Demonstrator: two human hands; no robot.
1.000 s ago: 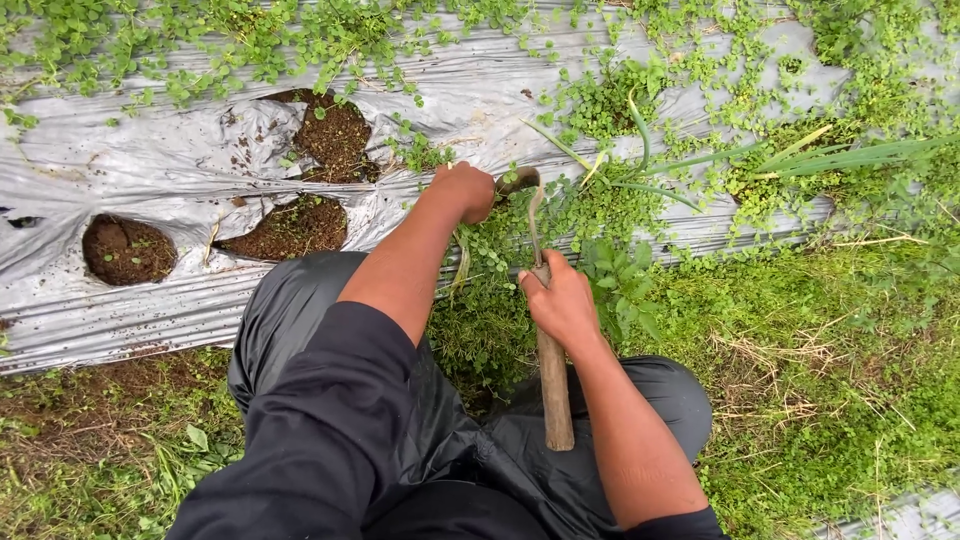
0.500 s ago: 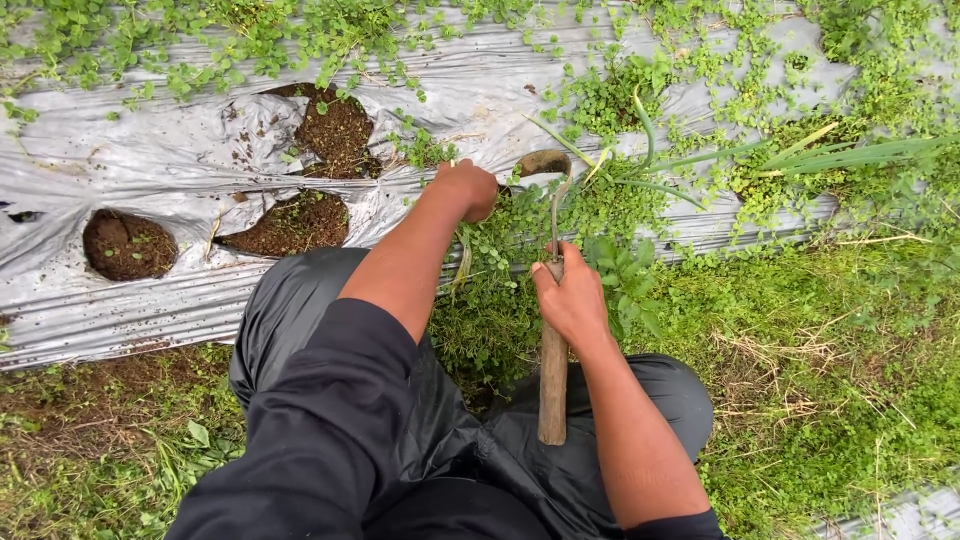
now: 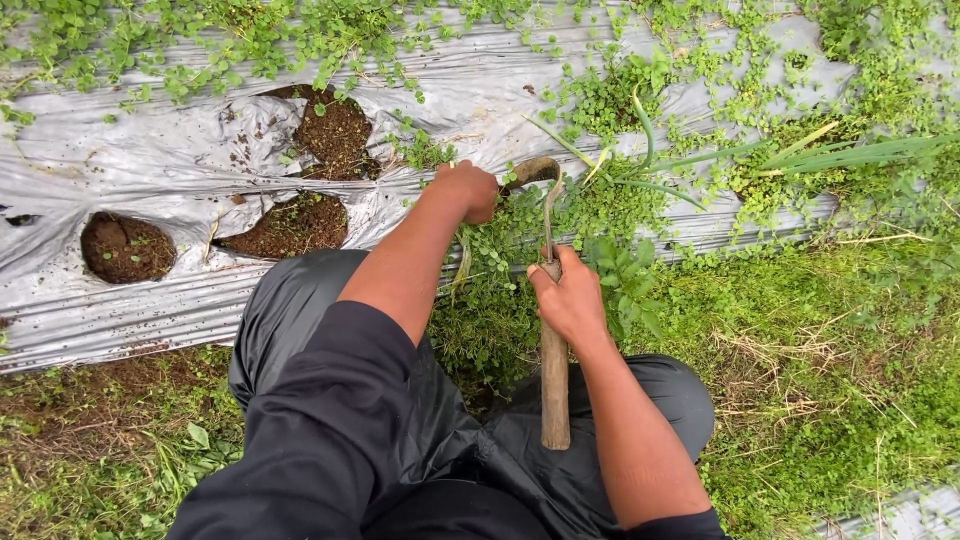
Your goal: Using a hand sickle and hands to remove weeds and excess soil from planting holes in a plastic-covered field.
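Note:
My right hand (image 3: pixel 570 297) grips the wooden handle of a small sickle (image 3: pixel 553 380), near its top. The curved rusty blade (image 3: pixel 540 172) hooks over a clump of green weeds (image 3: pixel 500 245) at the edge of the grey plastic mulch sheet (image 3: pixel 140 160). My left hand (image 3: pixel 468 188) is closed on weed stems right beside the blade. I squat in black trousers, and my knees frame the weed clump.
Torn holes in the mulch show brown soil (image 3: pixel 335 135), with another round hole (image 3: pixel 123 246) at the left. Long grass blades (image 3: pixel 840 155) lie at the right. Low weeds cover the sheet's far edge and the ground at the right.
The sickle has moved a little forward and left, its blade now hooked closer to my left hand. My left hand stays on the weeds.

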